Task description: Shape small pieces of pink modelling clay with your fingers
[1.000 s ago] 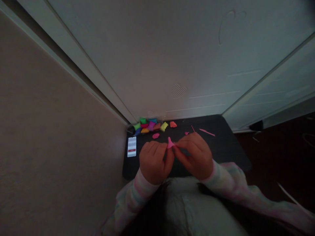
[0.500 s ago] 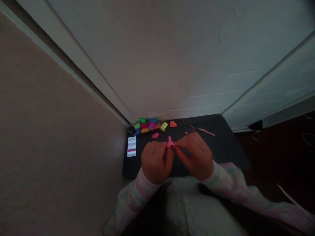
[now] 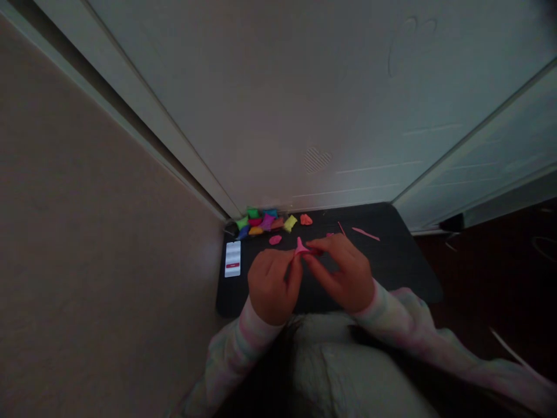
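A small piece of pink modelling clay (image 3: 300, 247), drawn up to a point at its top, is held over the dark table. My left hand (image 3: 272, 285) pinches its lower left side between thumb and forefinger. From the right, the thumb and forefinger of my right hand (image 3: 349, 274) grip its edge, a little apart around it. Beyond my hands lie a flattened pink clay lump (image 3: 275, 239) and an orange clay lump (image 3: 306, 220). Another small pink bit (image 3: 330, 234) is partly hidden behind my right hand.
Colourful clay packets (image 3: 261, 223) are heaped at the table's back left. A lit phone (image 3: 232, 259) lies at the left edge. Two thin pink tools, a short stick (image 3: 342, 228) and a flat blade (image 3: 365, 234), rest at the back right of the dark table (image 3: 395, 255).
My right thumb and forefinger have spread slightly at the clay's right edge, and the right hand has shifted a little left. My left hand keeps its pinch.
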{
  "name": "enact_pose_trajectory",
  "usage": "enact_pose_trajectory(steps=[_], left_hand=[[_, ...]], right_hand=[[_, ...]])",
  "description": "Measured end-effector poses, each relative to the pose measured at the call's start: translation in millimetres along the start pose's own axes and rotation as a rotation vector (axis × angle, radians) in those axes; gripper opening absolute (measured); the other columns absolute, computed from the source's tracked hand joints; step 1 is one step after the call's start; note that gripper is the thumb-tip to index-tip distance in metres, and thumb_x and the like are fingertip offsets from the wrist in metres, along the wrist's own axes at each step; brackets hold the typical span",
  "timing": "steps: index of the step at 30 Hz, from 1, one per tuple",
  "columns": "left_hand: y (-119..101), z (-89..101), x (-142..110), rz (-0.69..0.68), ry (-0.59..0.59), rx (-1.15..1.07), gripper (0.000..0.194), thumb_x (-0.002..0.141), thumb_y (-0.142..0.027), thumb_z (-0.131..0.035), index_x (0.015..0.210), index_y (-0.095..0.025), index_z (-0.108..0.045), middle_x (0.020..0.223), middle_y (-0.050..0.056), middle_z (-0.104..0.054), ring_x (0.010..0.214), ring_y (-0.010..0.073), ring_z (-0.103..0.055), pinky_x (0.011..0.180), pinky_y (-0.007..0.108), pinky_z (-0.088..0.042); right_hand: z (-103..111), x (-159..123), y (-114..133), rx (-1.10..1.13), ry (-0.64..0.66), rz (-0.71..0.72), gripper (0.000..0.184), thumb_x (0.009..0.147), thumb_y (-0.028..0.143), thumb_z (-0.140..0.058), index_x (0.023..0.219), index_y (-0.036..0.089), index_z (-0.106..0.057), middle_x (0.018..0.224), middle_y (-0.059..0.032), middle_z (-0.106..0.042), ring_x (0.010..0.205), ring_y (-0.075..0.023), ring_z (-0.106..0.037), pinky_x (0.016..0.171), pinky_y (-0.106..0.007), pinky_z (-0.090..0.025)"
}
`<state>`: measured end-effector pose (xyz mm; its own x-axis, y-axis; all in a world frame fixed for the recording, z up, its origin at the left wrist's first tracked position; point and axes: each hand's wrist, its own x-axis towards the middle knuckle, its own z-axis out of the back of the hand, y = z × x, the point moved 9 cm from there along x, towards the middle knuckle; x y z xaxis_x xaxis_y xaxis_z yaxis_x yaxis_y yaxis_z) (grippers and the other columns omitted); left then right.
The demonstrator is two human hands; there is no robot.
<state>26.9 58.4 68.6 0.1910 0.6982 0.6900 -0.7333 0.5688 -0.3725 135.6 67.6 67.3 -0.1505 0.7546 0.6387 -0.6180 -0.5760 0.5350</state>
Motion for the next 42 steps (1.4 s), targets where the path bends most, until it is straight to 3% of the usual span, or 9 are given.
enact_pose_trajectory(steps=[11,19,27,42], left_hand=[[6,-16.9,0,0.059,0.149,0.026,0.011,0.080,-0.015,-0.050,0.075,-0.012,-0.060,0.066,0.005,-0.063,0.061,0.0159,-0.056,0.057,0.027,-0.042],[4,-14.7,-1,0.045,0.107,0.065,0.017,0.082,-0.016,-0.047,0.070,-0.013,-0.060,0.061,0.005,-0.062,0.059,0.0157,-0.056,0.056,0.027,-0.041],[11,-17.8,-2,0.056,0.099,0.166,0.010,0.078,-0.018,-0.054,0.079,-0.012,-0.063,0.068,0.006,-0.067,0.061,0.0171,-0.059,0.059,0.029,-0.045],[15,-16.7,-4,0.084,0.081,0.061,0.010,0.078,-0.015,-0.054,0.074,-0.013,-0.063,0.066,0.004,-0.068,0.062,0.0151,-0.061,0.059,0.026,-0.047]], right_hand=[[-4,1,4,-0.086,-0.011,0.063,0.010,0.078,0.015,-0.057,0.068,0.015,-0.058,0.061,-0.0036,-0.064,0.059,-0.0167,-0.056,0.063,-0.032,-0.044],[-6,1,1,-0.109,0.021,0.028,0.007,0.079,0.018,-0.055,0.077,0.014,-0.060,0.063,-0.0041,-0.064,0.060,-0.0173,-0.056,0.061,-0.032,-0.043],[-16,0,-4,-0.183,0.076,0.036,0.013,0.080,0.018,-0.053,0.070,0.016,-0.060,0.063,-0.0043,-0.066,0.061,-0.0183,-0.057,0.063,-0.032,-0.040],[-23,-1,-9,-0.204,0.151,0.002,0.014,0.080,0.021,-0.052,0.071,0.016,-0.061,0.065,-0.0039,-0.065,0.063,-0.0183,-0.057,0.065,-0.032,-0.037]])
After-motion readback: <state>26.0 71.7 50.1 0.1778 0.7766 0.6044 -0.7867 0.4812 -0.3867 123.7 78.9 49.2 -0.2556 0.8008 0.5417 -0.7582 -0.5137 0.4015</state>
